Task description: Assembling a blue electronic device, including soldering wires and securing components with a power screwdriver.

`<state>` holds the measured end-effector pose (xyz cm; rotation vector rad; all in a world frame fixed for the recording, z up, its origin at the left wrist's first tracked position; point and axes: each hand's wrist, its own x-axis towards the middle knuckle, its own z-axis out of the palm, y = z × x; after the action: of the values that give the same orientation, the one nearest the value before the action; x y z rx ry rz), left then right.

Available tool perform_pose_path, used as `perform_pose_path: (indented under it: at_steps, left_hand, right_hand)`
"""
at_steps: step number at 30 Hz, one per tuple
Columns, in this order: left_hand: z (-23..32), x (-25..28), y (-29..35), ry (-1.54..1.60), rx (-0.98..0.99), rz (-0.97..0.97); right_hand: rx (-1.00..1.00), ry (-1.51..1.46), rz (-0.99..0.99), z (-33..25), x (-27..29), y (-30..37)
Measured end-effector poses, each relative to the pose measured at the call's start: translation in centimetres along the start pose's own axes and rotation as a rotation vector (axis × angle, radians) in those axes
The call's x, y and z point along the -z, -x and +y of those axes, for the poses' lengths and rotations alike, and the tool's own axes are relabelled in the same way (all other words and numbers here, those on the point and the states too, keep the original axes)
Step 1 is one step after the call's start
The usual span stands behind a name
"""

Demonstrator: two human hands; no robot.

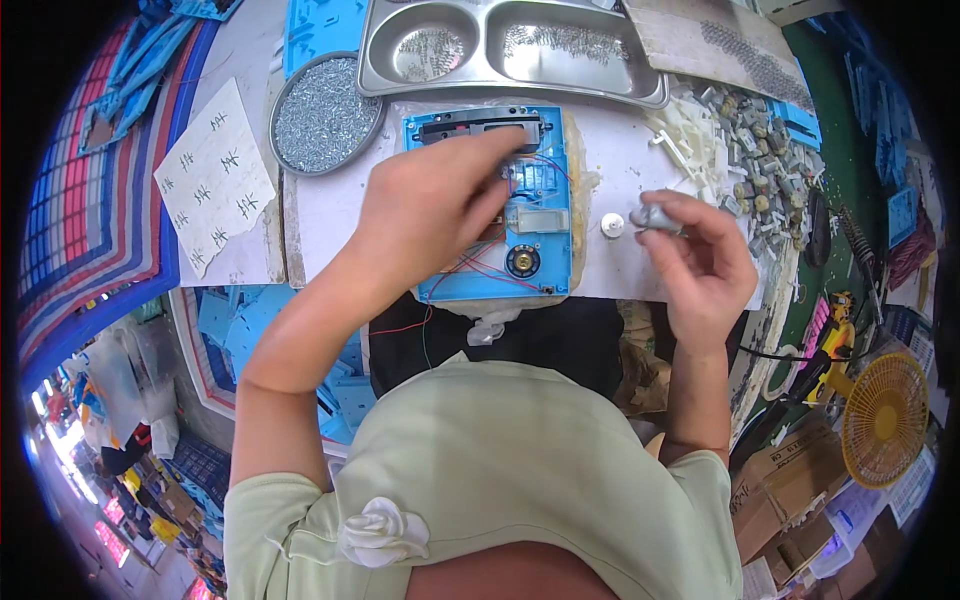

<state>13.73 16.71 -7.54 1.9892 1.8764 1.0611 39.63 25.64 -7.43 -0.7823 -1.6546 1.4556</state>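
Note:
A blue plastic casing [480, 284] lies in front of me with red and dark wires, a round speaker [522, 261], a clear-grey block [538, 221] and a dark strip [470, 128] along its far end. My left hand [430, 190] reaches over the casing's left side. Its index fingertip rests at the dark strip, the thumb is apart from it, and the other fingers are partly hidden. To the right of the casing, my right hand [700, 245] pinches a small grey metal motor [660, 218] between thumb and fingers. Beside it on the table stands a small white round piece [612, 225].
A round tray of screws [328, 115] stands far left of the casing, and a steel compartment tray [510, 85] lies beyond it. White plastic parts [690, 140] and a heap of small motors [760, 150] cover the right side. A marked paper [215, 180] lies left.

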Motion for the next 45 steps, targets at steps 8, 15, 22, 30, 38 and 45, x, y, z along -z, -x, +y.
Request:
perform_pose_path:
  at_steps: [8, 15, 22, 30, 38, 45]
  left_hand:
    - [0.4, -0.3, -2.1, -0.311, -0.138, -0.27]
    - [0.8, 0.5, 2.2, 0.365, 0.294, -0.055]
    - [0.1, -0.2, 4.2, 0.397, 0.268, 0.105]
    - [-0.3, -0.3, 4.3, 0.343, 0.153, 0.129]
    - [-0.9, 0.3, 3.9, 0.231, -0.015, 0.118]
    - [-1.2, 0.0, 4.2, 0.229, -0.047, 0.137]
  right_hand:
    - [-0.039, 0.105, 0.053, 2.3, 0.7, -1.7]
    - [0.302, 0.589, -0.238, 2.1, -2.5, -5.3]
    - [0.273, 0.681, -0.351, 1.8, -4.4, -6.3]
    - [0.293, 0.78, -0.421, 0.7, -4.6, -6.9]
    - [0.261, 0.833, -0.455, -0.6, -4.6, -7.9]
    - [0.695, 0.767, -0.438, 0.7, -9.2, -8.2]
